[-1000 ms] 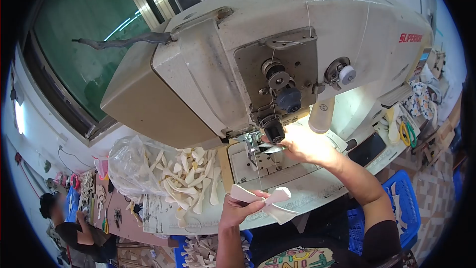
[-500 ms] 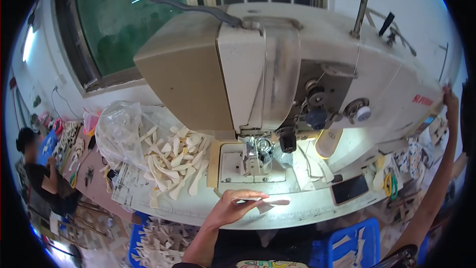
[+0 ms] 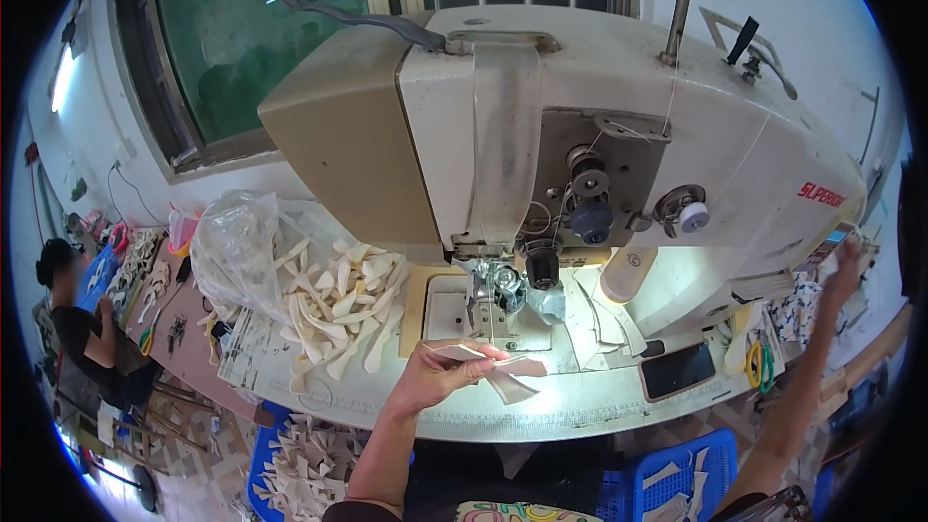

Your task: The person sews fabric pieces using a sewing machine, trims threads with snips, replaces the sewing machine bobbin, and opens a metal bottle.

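My left hand (image 3: pixel 437 377) is closed in a pinch on pale fabric pieces (image 3: pixel 512 388), held just in front of the needle area of a sewing machine (image 3: pixel 358 126). One piece spreads to the right and another hangs down. The metal needle plate (image 3: pixel 449 314) lies right behind that hand. Out at the far right, my right hand (image 3: pixel 845 269) is beside the end of the machine head, near a small control panel (image 3: pixel 829 244). Motion smears its fingers, so their grip is unclear.
Many cream cut pieces (image 3: pixel 343 304) are heaped left of the machine beside a plastic bag (image 3: pixel 232 246). A phone (image 3: pixel 679 371), scissors (image 3: pixel 760 365) and flat pieces (image 3: pixel 594 319) lie to the right. Blue baskets (image 3: pixel 720 478) stand below. Another person (image 3: pixel 82 329) works at far left.
My left hand has moved slightly up and left, and the pieces in it have fanned apart. My right hand has come down and a little left from the machine's end.
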Motion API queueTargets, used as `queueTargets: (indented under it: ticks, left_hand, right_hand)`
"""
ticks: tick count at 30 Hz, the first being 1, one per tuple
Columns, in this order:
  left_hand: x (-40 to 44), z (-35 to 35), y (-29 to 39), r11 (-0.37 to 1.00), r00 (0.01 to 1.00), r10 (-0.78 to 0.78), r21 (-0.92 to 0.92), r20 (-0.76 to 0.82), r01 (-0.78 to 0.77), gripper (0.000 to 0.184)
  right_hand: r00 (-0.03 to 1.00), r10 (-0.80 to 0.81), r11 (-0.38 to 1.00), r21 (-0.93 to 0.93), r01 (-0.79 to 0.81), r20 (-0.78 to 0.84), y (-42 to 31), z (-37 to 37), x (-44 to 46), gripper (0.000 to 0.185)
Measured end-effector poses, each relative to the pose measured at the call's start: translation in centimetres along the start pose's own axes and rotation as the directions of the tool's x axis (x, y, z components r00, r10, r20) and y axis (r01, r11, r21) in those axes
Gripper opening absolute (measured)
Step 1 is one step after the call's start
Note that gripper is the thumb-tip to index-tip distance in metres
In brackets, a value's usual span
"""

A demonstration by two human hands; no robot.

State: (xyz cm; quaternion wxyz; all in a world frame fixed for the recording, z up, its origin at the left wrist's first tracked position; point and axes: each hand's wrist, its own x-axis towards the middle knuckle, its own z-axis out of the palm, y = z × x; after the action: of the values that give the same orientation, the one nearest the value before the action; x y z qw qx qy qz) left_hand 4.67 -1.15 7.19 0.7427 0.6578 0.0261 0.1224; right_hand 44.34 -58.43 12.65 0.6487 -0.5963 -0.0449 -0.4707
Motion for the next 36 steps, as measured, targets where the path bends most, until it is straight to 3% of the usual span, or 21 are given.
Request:
queueTargets:
  ticks: [1,2,4,8,10,14,16,17,20,21,24,25,27,28,29,30,31,32,33,35,36]
  left_hand:
    - [-0.1,0.0,0.1,1.0,1.0,0.001,0.027,0.008,-0.001,0.013]
    - [-0.1,0.1,0.1,0.999,1.0,0.005,0.052,0.018,-0.006,0.013]
    - [-0.2,0.2,0.0,0.999,0.999,0.024,0.046,0.046,-0.026,0.014]
    - [-1.6,0.6,0.3,0.993,0.973,0.116,0.012,0.198,-0.12,0.022]
    - [-2.4,1.1,0.9,0.977,0.931,0.185,0.041,0.313,-0.208,0.025]
    - [-2.9,0.5,1.6,0.975,0.951,0.183,0.081,0.248,-0.209,0.024]
    - [-3.4,0.8,1.7,0.982,0.932,0.183,-0.104,0.314,-0.158,0.019]
    - [-3.4,1.3,1.9,0.985,0.924,0.163,-0.115,0.346,-0.13,0.016]
    - [-3.2,1.8,1.6,0.988,0.883,0.157,-0.056,0.442,-0.147,0.015]
    - [-3.2,1.8,1.4,0.987,0.86,0.158,-0.098,0.486,-0.126,0.018]
    - [-2.9,2.5,0.9,0.983,0.785,0.183,-0.082,0.591,-0.167,0.027]
    - [-2.6,2.6,0.1,0.978,0.757,0.194,-0.058,0.624,-0.202,0.032]
    - [-2.2,3.6,-0.4,0.964,0.736,0.201,0.003,0.646,-0.265,0.033]
    - [-1.9,4.2,-0.6,0.954,0.727,0.202,0.036,0.656,-0.297,0.034]
    - [-1.8,4.8,-1.0,0.955,0.714,0.191,0.042,0.674,-0.295,0.036]
    - [-1.8,5.4,-1.6,0.945,0.705,0.163,0.097,0.691,-0.314,0.04]
    - [-1.8,6.0,-2.0,0.929,0.699,0.149,0.143,0.699,-0.341,0.04]
    - [-2.0,6.5,-2.3,0.911,0.693,0.13,0.19,0.709,-0.365,0.039]
    - [-2.2,7.0,-2.7,0.908,0.7,0.116,0.211,0.704,-0.362,0.037]
    - [-2.5,7.1,-3.0,0.898,0.705,0.167,0.188,0.689,-0.397,0.036]
    - [-2.6,7.0,-3.1,0.892,0.706,0.195,0.176,0.681,-0.416,0.035]
  right_hand:
    - [0.995,-0.095,0.992,0.082,0.094,0.019,-3.1,1.1,1.4,0.054]
    - [0.995,-0.006,0.996,-0.086,0.014,0.095,-6.3,1.5,4.0,0.056]
    - [0.945,-0.093,0.916,-0.346,0.205,0.314,-12.1,4.8,6.5,0.057]
    - [0.833,-0.026,0.797,-0.492,0.351,0.553,-9.5,5.5,11.7,0.052]
    - [0.902,-0.136,0.764,-0.537,0.359,0.409,-7.8,4.3,10.6,0.048]
    - [0.956,-0.282,0.821,-0.496,0.283,0.078,-4.8,2.9,3.8,0.045]
    - [0.856,-0.456,0.482,-0.74,0.469,0.245,2.6,-0.6,4.7,0.047]
    - [0.836,-0.54,0.606,-0.644,0.467,0.098,6.1,-0.8,5.2,0.047]
    - [0.991,-0.131,0.936,-0.332,0.119,-0.016,-3.9,3.7,0.3,0.046]
    - [0.933,-0.325,0.782,-0.51,0.358,0.157,-2.3,2.0,2.7,0.044]
    - [0.953,-0.291,0.775,-0.563,0.287,0.085,-3.1,1.4,2.6,0.043]
    - [0.874,-0.455,0.612,-0.652,0.446,0.17,-7.6,2.9,-2.3,0.04]
    - [0.956,-0.293,0.913,-0.295,0.281,0.003,-14.2,5.6,-13.0,0.038]
    - [0.945,-0.315,0.836,-0.447,0.319,0.087,-15.4,6.3,-18.5,0.033]
    - [0.925,-0.18,0.909,-0.302,0.286,0.335,-14.2,6.6,-24.4,0.022]
    - [0.817,-0.072,0.965,-0.168,0.203,0.572,-14.1,7.7,-29.5,0.013]
    - [0.537,-0.417,0.878,0.172,0.447,0.733,-18.5,11.7,-33.6,0.015]
    - [0.402,-0.279,0.931,0.143,0.335,0.872,-21.5,13.9,-35.7,0.017]
    - [0.367,-0.29,0.953,0.229,0.2,0.884,-21.9,16.2,-37.7,0.022]
    - [0.332,-0.353,0.915,0.248,0.319,0.875,-21.6,20.0,-39.9,0.033]
    - [0.246,-0.156,0.976,0.11,0.189,0.957,-22.2,21.2,-40.4,0.041]
